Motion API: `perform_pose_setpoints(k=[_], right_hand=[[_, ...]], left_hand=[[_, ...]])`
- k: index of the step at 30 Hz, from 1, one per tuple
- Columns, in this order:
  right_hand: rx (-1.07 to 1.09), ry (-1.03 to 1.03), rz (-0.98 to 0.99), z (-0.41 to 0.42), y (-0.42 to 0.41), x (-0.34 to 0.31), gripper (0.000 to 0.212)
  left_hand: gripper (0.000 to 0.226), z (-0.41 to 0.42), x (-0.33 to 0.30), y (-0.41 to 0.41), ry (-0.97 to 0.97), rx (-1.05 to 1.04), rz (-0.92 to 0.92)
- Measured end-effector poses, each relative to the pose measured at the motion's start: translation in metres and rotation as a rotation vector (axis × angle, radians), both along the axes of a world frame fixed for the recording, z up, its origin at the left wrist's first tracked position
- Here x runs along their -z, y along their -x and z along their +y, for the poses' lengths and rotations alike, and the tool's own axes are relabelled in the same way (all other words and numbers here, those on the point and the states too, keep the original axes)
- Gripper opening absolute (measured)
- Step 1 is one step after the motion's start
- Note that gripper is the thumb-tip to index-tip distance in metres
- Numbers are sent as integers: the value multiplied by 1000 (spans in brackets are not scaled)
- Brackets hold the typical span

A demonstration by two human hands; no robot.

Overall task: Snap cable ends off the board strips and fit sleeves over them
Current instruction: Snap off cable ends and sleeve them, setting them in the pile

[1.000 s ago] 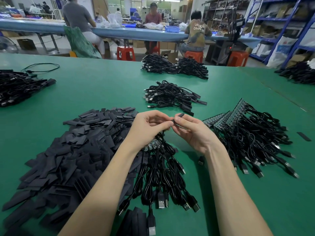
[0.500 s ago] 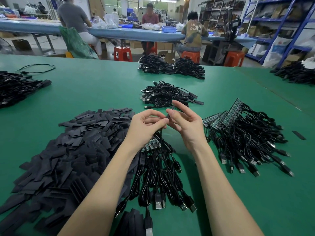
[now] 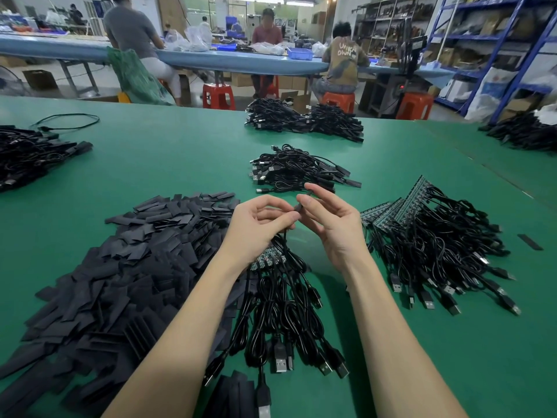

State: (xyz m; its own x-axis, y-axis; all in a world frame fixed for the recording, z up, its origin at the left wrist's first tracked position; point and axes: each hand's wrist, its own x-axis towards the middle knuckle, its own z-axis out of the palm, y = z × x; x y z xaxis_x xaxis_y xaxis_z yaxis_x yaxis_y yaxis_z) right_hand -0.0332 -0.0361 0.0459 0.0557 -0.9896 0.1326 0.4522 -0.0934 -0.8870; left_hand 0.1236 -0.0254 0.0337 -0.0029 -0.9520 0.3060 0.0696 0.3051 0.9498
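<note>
My left hand and my right hand meet above the green table, both pinching one small black sleeve on a cable end. Its black cable hangs down from my left hand. Under my left wrist lies a board strip with several black USB cables still joined to it. A big heap of flat black sleeves covers the table at left. More board strips with cables are piled at right.
A pile of sleeved cables lies just beyond my hands, with more cable piles at the far edge, far left and far right. One loose sleeve lies at right. People sit at a blue bench behind.
Both hands have risen slightly and the sleeve has turned more upright between the fingertips. My right fingers have spread open around it.
</note>
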Motion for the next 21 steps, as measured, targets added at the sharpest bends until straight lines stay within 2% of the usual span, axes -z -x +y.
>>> perform_pose_setpoints(k=[4,8,11,16,19,21], right_hand=[[41,-61,-52,-1,0,-1,25],[175,-145,-278,-5,11,-8,23],[254,-135,-359,-8,16,-11,22],[344,-132,-404,-12,16,-7,33],[354,-151,-343,-14,22,-3,27],[343,-202,-291,-13,22,0,30]], left_hand=[[19,-3,2,3,41,-24,-97],[49,-5,6,5,-105,-42,-462],[36,-4,9,20,-191,-19,-584],[22,1,2,37,-118,-90,-589],[20,-2,-6,34,-92,-153,-515],[21,-12,-15,34,-50,-198,-479]])
